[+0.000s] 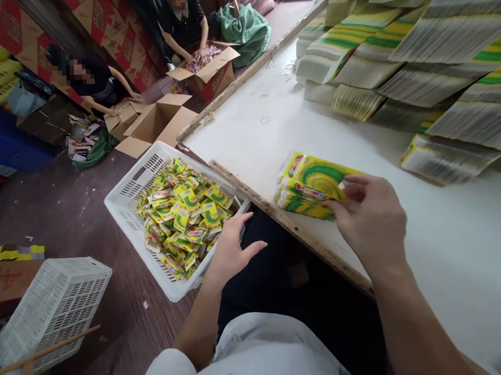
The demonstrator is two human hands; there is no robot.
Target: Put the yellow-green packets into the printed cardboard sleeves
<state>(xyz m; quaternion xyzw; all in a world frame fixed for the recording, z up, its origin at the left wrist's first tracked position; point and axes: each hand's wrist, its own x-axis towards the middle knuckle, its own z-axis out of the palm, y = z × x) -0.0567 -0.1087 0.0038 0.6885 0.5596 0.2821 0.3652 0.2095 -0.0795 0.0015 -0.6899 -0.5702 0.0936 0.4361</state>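
Observation:
My right hand [369,217] pinches the near right end of a small stack of flat yellow-and-green printed cartons [312,186], which lies on the white tabletop close to its wooden edge. Thumb and fingers are closed on the cardboard there. My left hand [232,248] holds nothing; its thumb and fingers are spread apart over the right side of a white plastic basket [172,294]. Inside that basket lies a heap of small folded yellow-and-green boxes [188,208].
Tall stacks of flat cartons [429,58] cover the table's far right. Beyond the table edge, two people handle goods at open cardboard boxes [155,122]. An overturned white crate [58,307] is on the floor at left. Red printed boxes [104,21] are piled behind.

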